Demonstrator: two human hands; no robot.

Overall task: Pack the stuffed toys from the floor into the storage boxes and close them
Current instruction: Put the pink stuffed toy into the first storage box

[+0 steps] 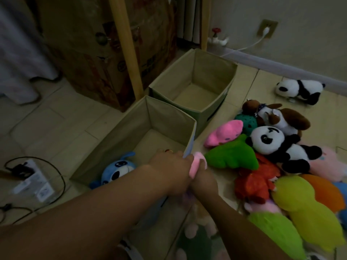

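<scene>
Head view tells us we have barely begun: both hands, left hand and right hand, grip a pink toy at the near box holding one blue toy, far box empty, toy pile on the floor.
</scene>
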